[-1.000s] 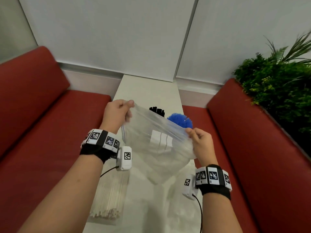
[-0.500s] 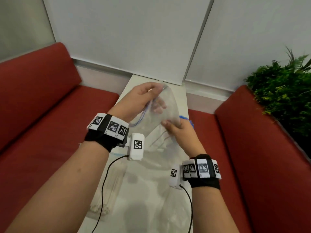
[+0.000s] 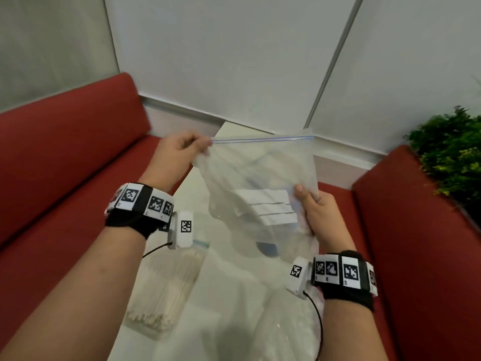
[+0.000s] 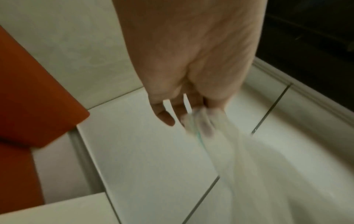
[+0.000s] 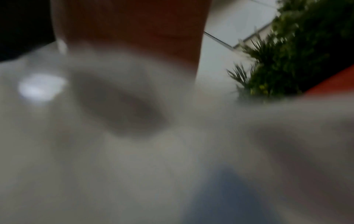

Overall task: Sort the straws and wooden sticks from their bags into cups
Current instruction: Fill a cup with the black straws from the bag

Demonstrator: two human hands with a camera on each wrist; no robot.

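Observation:
I hold a clear zip bag up over the white table, its blue zip strip level along the top and a white label on its front. My left hand pinches the bag's top left corner; in the left wrist view the left hand has plastic between thumb and fingers. My right hand grips the bag's right edge beside the label. A bag of wooden sticks lies on the table under my left forearm. The right wrist view is blurred plastic. A blue thing shows dimly through the bag.
Red sofa seats flank the narrow table on both sides. A green plant stands at the right. More clear plastic lies on the table near my right wrist. White wall panels stand behind.
The bag was bunched between my hands half a second ago; now it is spread flat and upright. My left hand moved up and left, my right hand moved to the bag's right edge.

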